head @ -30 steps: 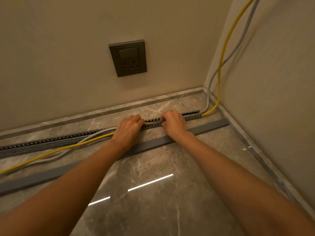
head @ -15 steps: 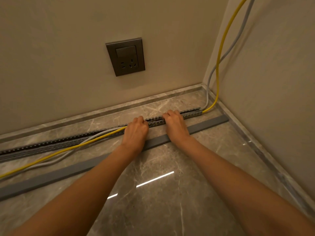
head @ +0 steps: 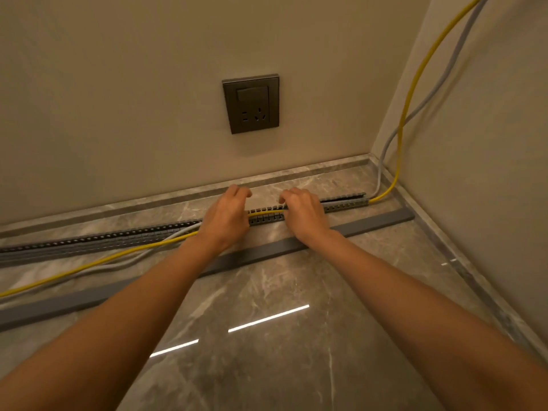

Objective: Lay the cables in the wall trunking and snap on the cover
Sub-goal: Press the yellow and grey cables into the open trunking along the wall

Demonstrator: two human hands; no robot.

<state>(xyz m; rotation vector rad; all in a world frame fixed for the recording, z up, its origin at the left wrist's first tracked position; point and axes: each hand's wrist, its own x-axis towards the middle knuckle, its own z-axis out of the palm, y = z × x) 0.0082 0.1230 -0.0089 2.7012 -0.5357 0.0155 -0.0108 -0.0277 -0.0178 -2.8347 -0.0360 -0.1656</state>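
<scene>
A long grey slotted trunking (head: 89, 241) lies on the marble floor parallel to the back wall. A yellow cable (head: 415, 84) and a grey cable (head: 439, 93) come down the right wall and enter the trunking's right end. Between my hands the yellow cable lies inside the channel; left of my left hand both cables leave it and trail over the floor. My left hand (head: 226, 216) rests over the trunking with curled fingers on the cables. My right hand (head: 302, 212) has its fingertips hooked on the trunking's far toothed wall. The flat grey cover strip (head: 370, 225) lies on the floor in front.
A dark wall socket (head: 251, 103) sits on the back wall above the hands. The room corner and stone skirting (head: 444, 229) close off the right side. Polished marble floor (head: 281, 336) reflects a ceiling light strip.
Both hands have shifted a little along the trunking and the fingers have curled up over its far wall. The yellow cable now shows inside the channel between the hands.
</scene>
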